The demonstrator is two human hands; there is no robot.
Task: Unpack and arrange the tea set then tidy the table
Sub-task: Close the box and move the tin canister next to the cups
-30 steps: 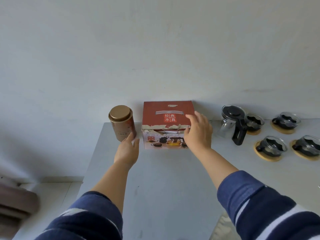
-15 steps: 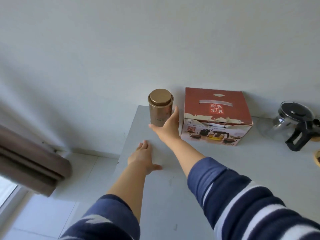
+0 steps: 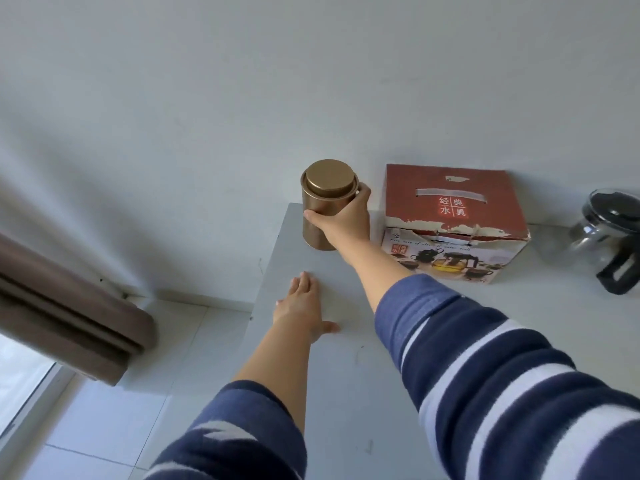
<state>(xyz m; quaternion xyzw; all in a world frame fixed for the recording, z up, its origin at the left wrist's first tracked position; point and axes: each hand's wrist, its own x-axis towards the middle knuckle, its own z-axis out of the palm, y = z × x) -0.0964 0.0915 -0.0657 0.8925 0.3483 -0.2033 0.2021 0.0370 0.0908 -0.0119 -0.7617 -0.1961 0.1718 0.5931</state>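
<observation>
A bronze tea tin (image 3: 322, 199) with a round lid stands upright at the far left corner of the grey table (image 3: 346, 393). My right hand (image 3: 346, 220) is wrapped around its right side, thumb in front. My left hand (image 3: 301, 306) lies flat, fingers spread, on the table near the left edge, holding nothing. To the right of the tin sits the red tea set box (image 3: 453, 216), closed, against the wall. A glass teapot (image 3: 609, 237) with a black lid and handle stands at the far right, partly cut off.
The table's left edge drops to a white tiled floor (image 3: 145, 393). A brown curtain (image 3: 69, 313) hangs at the left beside a window. The white wall runs right behind the tin and box.
My right hand left the box, moved left and closed around the tea tin. My left hand dropped flat onto the table. The view swung left, so the cups went out of sight.
</observation>
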